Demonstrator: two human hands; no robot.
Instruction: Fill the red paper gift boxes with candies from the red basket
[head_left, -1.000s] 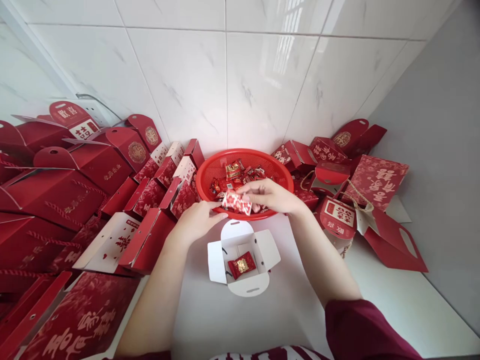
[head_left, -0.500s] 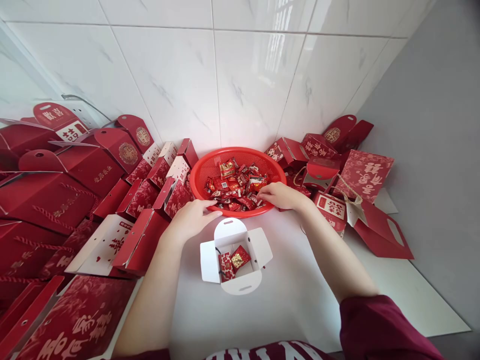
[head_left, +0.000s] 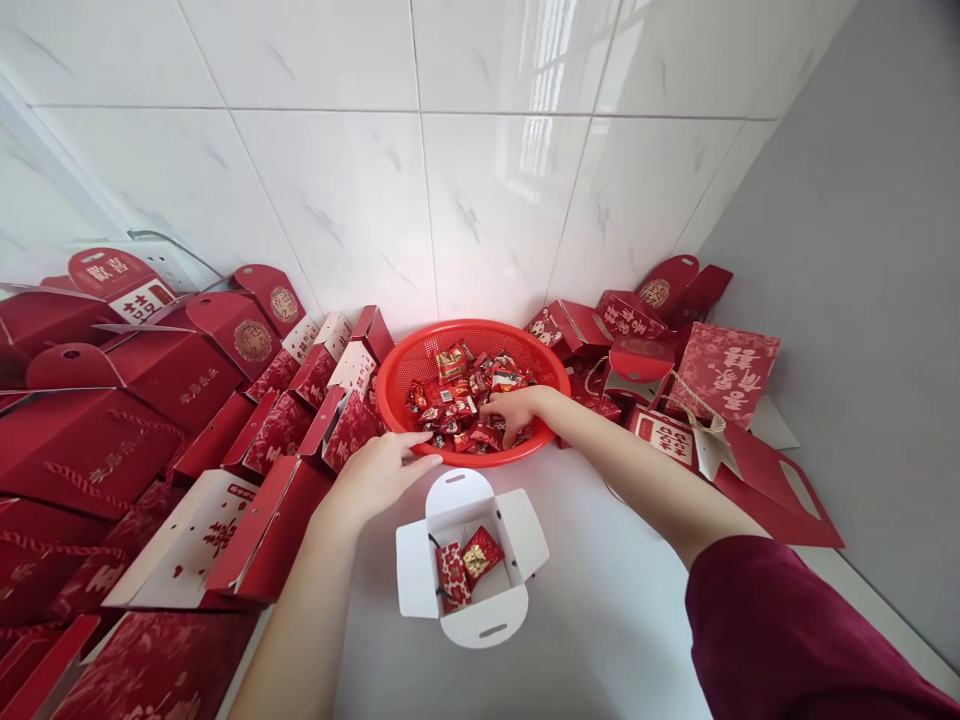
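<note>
A red plastic basket [head_left: 391, 385] holds many small red-wrapped candies [head_left: 454, 362]. My right hand [head_left: 516, 408] reaches into it from the right, thumb and fingers apart and pointing down among the candies. Nothing is visibly held there, though the fingertips are partly hidden. My left hand [head_left: 381, 474] is at the basket's front left rim, fingers stretched out and thumb apart, holding nothing. Just in front of the basket is a small box [head_left: 454, 628] with white insides and its flaps spread out. A red packet with a gold pattern [head_left: 481, 556] and a red-and-white floral packet [head_left: 453, 577] lie inside it.
Red gift boxes [head_left: 274, 525] with cord handles and white-and-red ones crowd the left side of the table [head_left: 585, 620]. More red boxes [head_left: 731, 370] stand at the right by a grey panel [head_left: 847, 300]. A tiled wall [head_left: 495, 200] rises behind the basket.
My right hand has moved left and deeper among the candies. My left hand stays by the rim. The whole view has shifted so things sit lower in the picture.
</note>
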